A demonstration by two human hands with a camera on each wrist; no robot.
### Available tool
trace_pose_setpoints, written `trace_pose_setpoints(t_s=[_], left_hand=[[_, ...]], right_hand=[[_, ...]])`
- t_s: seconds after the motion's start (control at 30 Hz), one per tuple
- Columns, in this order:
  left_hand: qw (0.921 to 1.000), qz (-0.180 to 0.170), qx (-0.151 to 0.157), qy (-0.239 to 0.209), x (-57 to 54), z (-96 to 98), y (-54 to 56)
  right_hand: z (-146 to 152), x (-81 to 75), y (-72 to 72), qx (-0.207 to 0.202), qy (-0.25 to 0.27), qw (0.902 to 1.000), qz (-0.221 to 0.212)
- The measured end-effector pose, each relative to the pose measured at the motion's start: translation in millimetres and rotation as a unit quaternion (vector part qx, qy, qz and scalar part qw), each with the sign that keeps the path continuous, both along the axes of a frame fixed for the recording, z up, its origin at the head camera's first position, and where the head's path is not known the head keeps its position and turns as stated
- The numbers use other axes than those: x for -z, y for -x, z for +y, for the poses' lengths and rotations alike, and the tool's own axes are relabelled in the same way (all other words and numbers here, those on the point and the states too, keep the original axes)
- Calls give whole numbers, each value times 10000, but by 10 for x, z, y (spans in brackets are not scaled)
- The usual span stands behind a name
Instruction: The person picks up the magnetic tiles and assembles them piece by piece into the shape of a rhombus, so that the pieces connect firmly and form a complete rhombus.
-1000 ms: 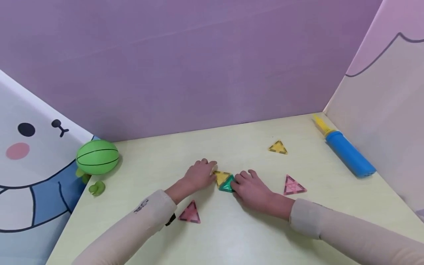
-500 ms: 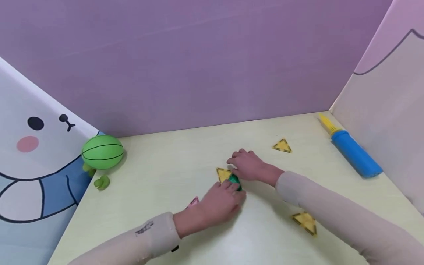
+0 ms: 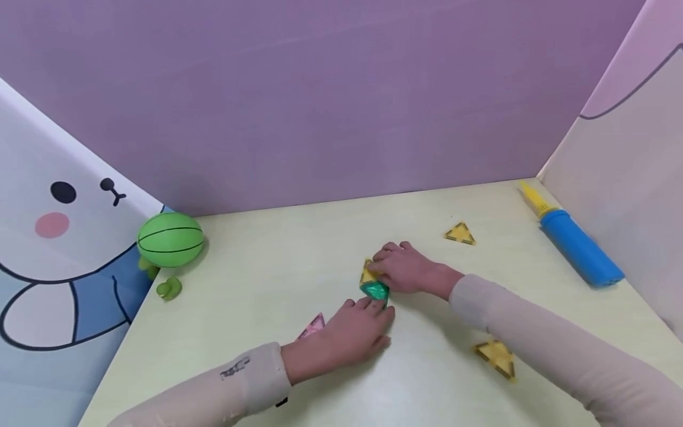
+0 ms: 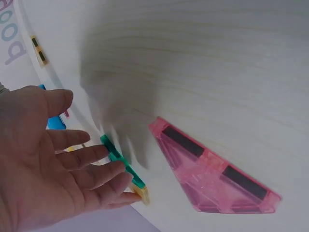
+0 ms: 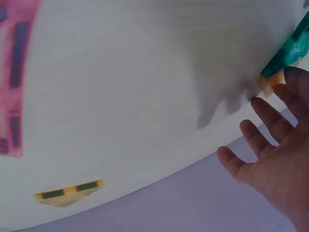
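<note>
A yellow triangle tile [image 3: 368, 273] and a green triangle tile [image 3: 376, 290] lie edge to edge in the middle of the table. My right hand [image 3: 405, 268] is at the yellow tile's far right side, its thumb and index finger touching it. On the near side, my left hand [image 3: 353, 333] rests its fingertips against the green tile. The left wrist view shows that hand [image 4: 72, 164] with its fingers loosely extended. Spread, fairly straight fingers show on the right hand [image 5: 275, 145] in its wrist view. A pink triangle tile [image 3: 313, 325] lies partly behind my left wrist.
Another yellow tile [image 3: 460, 233] lies farther back; one more yellow tile [image 3: 497, 357] is partly under the right sleeve. A green ball [image 3: 171, 240] and small green toy [image 3: 169, 288] sit at left. A blue hand pump [image 3: 580, 248] lies along the right wall.
My right hand has gone to the far side of the tile pair, my left hand to its near side. The pair has turned. The right forearm now covers the right-hand pink tile.
</note>
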State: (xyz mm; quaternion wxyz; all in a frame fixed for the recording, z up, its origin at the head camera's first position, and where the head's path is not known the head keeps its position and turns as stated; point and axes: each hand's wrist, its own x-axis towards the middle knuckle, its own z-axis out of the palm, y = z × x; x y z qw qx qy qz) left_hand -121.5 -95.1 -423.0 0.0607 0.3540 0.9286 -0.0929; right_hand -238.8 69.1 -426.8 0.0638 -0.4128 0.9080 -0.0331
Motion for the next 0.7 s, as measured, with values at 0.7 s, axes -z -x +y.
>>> trace_pose_setpoints(t_s=[0.7], left_hand=[[9984, -225, -524, 20, -2, -113, 146]], right_hand=[[-208, -187, 335, 868, -586, 9856, -1329]])
